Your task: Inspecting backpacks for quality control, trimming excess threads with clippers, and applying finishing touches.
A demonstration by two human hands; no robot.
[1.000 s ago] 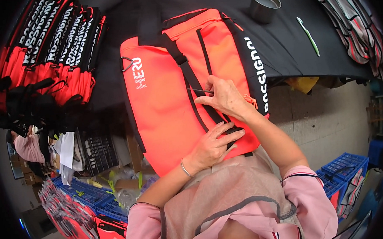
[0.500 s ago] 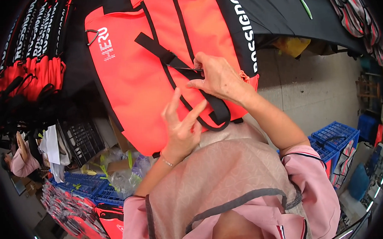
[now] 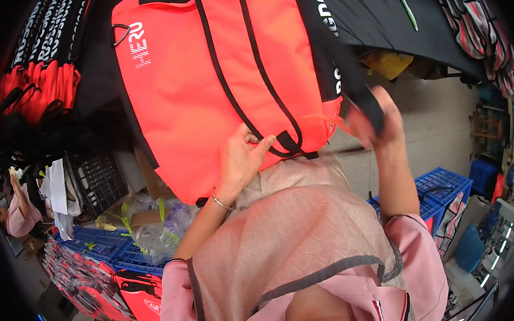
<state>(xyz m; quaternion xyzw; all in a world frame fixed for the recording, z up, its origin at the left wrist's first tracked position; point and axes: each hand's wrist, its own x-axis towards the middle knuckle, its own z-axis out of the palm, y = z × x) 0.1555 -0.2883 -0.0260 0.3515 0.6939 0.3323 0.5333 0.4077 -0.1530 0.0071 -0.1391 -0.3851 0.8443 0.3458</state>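
orange bag [image 3: 173, 112] is best steadied by left hand [image 3: 240, 156], fingers curled. strap [image 3: 365, 99] is held by right hand [image 3: 387, 117], finger pose too blurred to tell.

Left hand [image 3: 242, 155] sits midway, fingers bent, thumb [image 3: 265, 144] out. Right hand's [image 3: 383, 119] way off right, kinda blurry, forearm [image 3: 397, 182] pretty much straight up.

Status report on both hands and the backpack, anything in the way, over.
Left hand at black trim, lower end of red-orange backpack. Right hand, blurred, beside its right edge, with black strap. Backpack's lower end at apron; no obstruction seen.
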